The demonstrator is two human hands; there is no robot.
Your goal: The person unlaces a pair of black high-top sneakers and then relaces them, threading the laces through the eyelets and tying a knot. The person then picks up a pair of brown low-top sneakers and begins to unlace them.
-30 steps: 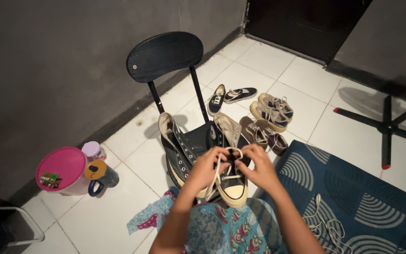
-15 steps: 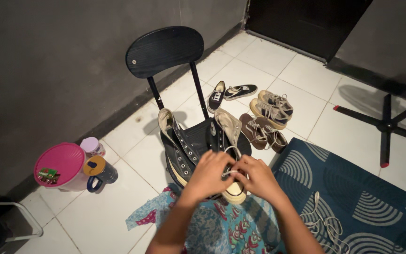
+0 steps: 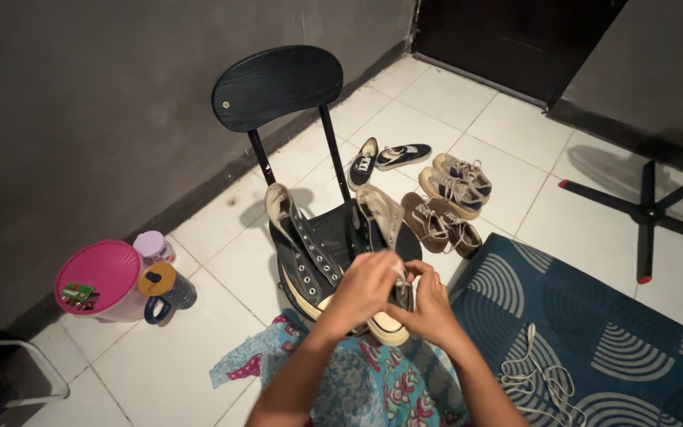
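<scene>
- Two hands meet in the lower middle of the frame, over a dark high-top sneaker with a cream sole, which lies on the seat of the black chair.
- The left hand covers the sneaker from above; its fingers are bent and closed on the lace area.
- The right hand comes from the right side, and its fingertips are pinched together on a white lace near the eyelets.
- In my judgement, lacing goes well when one hand keeps the sneaker steady and the other pulls the lace evenly, without twisting.
- Both forearms rise from the bottom edge, elbows low, wrists bent inward.
- A second dark sneaker lies just beside it on the seat, toward the left.
- Loose laces lie on the blue mat at lower right.
</scene>
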